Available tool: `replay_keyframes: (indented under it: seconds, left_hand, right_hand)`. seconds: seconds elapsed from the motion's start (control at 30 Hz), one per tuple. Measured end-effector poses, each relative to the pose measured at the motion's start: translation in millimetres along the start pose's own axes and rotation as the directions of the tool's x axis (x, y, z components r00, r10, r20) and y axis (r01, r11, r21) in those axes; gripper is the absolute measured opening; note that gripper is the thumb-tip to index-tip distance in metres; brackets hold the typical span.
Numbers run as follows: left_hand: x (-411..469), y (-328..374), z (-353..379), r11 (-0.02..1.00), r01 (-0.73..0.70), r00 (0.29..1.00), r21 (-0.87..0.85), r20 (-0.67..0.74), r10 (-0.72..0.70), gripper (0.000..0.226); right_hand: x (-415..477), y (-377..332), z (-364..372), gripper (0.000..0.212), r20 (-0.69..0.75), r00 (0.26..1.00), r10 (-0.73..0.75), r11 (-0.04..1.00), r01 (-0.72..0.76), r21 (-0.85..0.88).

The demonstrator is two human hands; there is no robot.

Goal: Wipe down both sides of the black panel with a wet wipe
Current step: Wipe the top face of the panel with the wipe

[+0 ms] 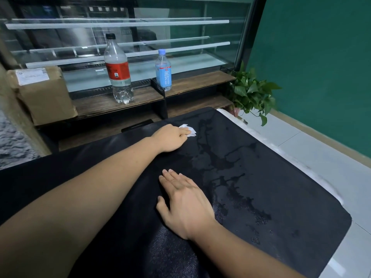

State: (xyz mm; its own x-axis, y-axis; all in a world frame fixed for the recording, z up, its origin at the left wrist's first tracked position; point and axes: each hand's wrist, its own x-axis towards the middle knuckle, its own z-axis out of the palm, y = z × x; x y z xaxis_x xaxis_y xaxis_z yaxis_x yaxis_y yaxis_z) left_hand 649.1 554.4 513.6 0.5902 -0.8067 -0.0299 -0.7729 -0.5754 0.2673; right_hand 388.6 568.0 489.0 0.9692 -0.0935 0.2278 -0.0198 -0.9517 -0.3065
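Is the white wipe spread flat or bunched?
Bunched up: the white wet wipe shows crumpled folds, pinched by the left hand on the black panel.

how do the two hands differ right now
The left hand curls its fingers round the wet wipe; the right hand holds nothing, fingers straight and flat. The left hand reaches to the far part of the black panel; the right hand lies nearer. Both rest on the panel.

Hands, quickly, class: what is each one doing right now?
Left hand: closed, pinching the wet wipe on the black panel.
Right hand: open, fingers straight, flat on the black panel.
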Motion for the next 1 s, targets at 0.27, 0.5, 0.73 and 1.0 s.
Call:
replay_keyframes:
  seconds: [0.27, 0.5, 0.73, 1.0]
  left_hand:
    - [11.1, -19.4, -16.2, 0.995, 0.074, 0.996, 0.063, 0.047, -0.077, 0.050]
    - [17.4, -32.3, -26.7, 0.982, 0.180, 0.979, 0.052, 0.087, -0.184, 0.053]
    - [2.5, -29.6, -20.4, 0.985, 0.108, 0.994, -0.132, 0.008, -0.108, 0.060]
    - [-55.5, -45.3, -9.8, 0.973, 0.219, 0.948, -0.075, -0.219, -0.230, 0.059]
  right_hand:
    - [0.7, -0.3, 0.3, 0.065, -0.005, 1.000, 0.002, 1.000, -0.002, 0.000]
    - [1.7, 0.5, 1.0, 0.065, -0.008, 1.000, 0.005, 1.000, -0.005, -0.007]
    - [1.1, -0.3, -0.4, 0.065, -0.004, 1.000, -0.002, 1.000, 0.002, 0.002]
    - [1.2, 1.4, 0.7, 0.065, 0.000, 1.000, -0.004, 1.000, 0.004, -0.002]
